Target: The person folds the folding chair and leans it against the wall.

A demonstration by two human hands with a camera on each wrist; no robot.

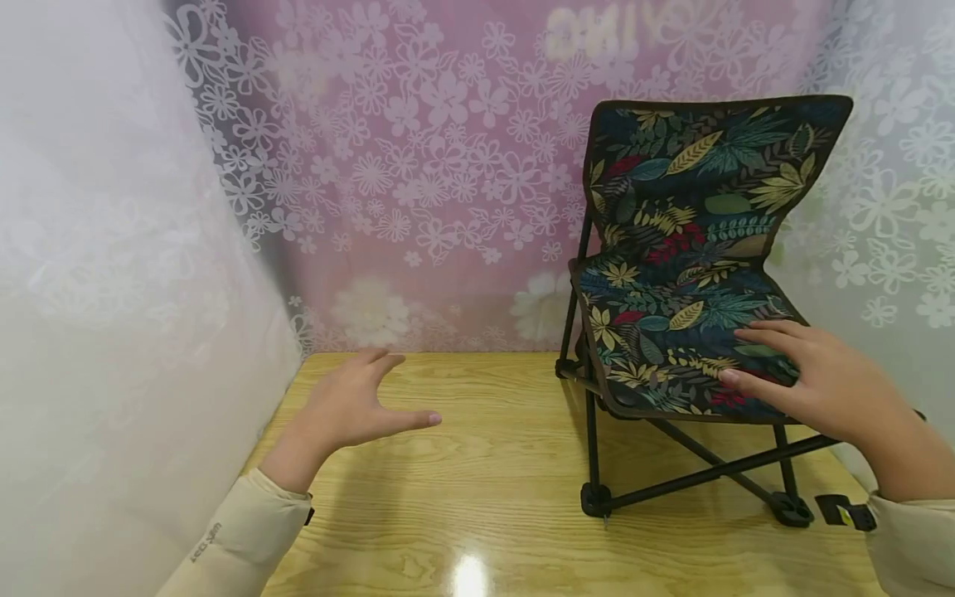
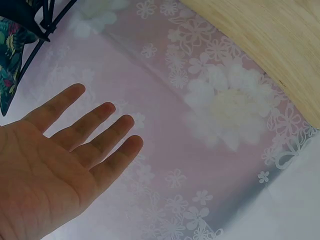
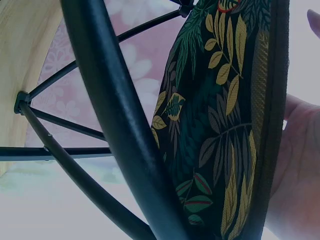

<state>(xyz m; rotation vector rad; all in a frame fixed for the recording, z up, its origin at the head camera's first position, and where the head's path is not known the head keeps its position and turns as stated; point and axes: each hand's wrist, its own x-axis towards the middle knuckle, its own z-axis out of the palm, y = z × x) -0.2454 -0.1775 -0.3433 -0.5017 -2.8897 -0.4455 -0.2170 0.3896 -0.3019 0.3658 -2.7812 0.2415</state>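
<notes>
A folding chair (image 1: 694,191) with dark leaf-print fabric and black tube legs stands unfolded on the right side of the wooden table. My right hand (image 1: 836,381) overlaps the seat's right front in the head view, fingers extended and thumb apart, gripping nothing. In the right wrist view, part of that hand (image 3: 295,165) shows beyond the seat fabric (image 3: 215,125), with a black leg tube (image 3: 115,110) close to the camera. My left hand (image 1: 346,402) is raised over the table's left part, fingers spread and holding nothing. The left wrist view shows its bare palm (image 2: 45,175).
The wooden tabletop (image 1: 462,464) has a glossy light spot near its front. Behind it hangs a pink curtain (image 1: 418,166) with white flowers. Pale sheets flank both sides, a white one (image 1: 112,249) at left and a flowered one (image 1: 903,207) at right.
</notes>
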